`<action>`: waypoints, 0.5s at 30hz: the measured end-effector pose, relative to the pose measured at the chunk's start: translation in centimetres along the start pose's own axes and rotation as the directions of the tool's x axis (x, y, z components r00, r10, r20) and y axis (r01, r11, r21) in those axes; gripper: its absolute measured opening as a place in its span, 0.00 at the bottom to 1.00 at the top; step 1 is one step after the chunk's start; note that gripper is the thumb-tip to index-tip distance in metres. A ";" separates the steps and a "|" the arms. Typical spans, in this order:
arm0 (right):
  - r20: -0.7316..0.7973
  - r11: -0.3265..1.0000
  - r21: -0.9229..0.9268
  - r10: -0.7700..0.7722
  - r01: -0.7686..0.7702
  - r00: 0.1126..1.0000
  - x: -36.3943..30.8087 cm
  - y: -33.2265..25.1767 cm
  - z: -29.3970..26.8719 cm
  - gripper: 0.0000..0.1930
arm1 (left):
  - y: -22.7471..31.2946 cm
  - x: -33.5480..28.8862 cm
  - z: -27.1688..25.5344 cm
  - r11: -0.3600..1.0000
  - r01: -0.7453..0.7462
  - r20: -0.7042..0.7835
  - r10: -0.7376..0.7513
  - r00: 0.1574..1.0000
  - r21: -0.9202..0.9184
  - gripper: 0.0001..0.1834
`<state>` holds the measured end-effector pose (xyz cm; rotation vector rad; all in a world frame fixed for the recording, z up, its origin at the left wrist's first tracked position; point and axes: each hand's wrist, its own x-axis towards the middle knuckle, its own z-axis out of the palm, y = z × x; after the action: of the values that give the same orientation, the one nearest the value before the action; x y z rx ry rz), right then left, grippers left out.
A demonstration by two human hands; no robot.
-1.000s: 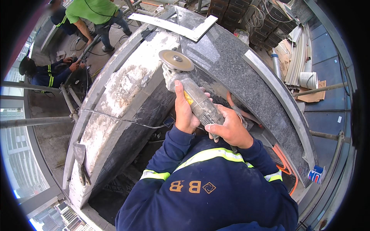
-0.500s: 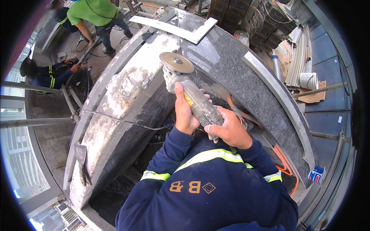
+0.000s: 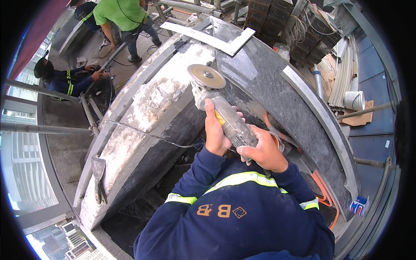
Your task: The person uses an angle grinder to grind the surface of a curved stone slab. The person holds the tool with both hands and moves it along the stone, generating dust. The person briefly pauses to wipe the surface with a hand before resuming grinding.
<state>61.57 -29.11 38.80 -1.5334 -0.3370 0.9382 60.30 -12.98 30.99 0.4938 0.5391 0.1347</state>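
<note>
A dusty angle grinder (image 3: 236,125) is held up in front of my chest, its round cutting disc (image 3: 206,76) at the far end. My left hand (image 3: 217,132) wraps round the grinder's body just behind its head. Farther back, my right hand (image 3: 265,149) grips the rear of the body. Behind the disc lie the pale, mortar-smeared top of a curved wall (image 3: 149,104) and a dark grey stone slab (image 3: 277,91). The disc appears held above these surfaces, apart from them. A white L-shaped square (image 3: 212,40) rests across the slab's far end.
A scraper (image 3: 99,173) lies on the wall's left end, and a thin cable (image 3: 149,135) crosses its top. Orange hoses (image 3: 323,195) run at my right. A blue-and-white can (image 3: 359,206) stands by the slab's near corner. Co-workers (image 3: 123,19) are at the far left near scaffold pipes (image 3: 52,129).
The whole view has shifted, so the scene sits slightly farther right and lower. Both hands keep their hold on the grinder.
</note>
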 end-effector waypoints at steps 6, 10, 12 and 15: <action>-0.014 0.997 0.070 -0.015 0.016 1.000 0.5 1.2 0.0 0.23 | 0.3 0.1 0.0 1.000 0.031 0.032 -0.031 0.999 0.000 0.48; -0.027 0.997 0.070 -0.011 0.013 1.000 0.5 1.1 0.0 0.23 | 0.1 0.6 -0.1 1.000 0.025 0.033 -0.024 0.999 -0.016 0.49; -0.033 0.997 0.075 -0.012 0.015 0.999 0.6 1.1 0.1 0.22 | 0.3 0.4 0.3 1.000 0.028 0.029 -0.028 0.999 -0.006 0.49; -0.044 0.997 0.082 -0.011 0.014 0.999 0.7 1.0 0.2 0.22 | 0.3 0.4 0.3 1.000 0.027 0.028 -0.027 0.999 0.015 0.49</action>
<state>61.57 -28.71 37.64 -1.4727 -0.2732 0.8967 60.83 -12.72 31.17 0.5019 0.5188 0.0979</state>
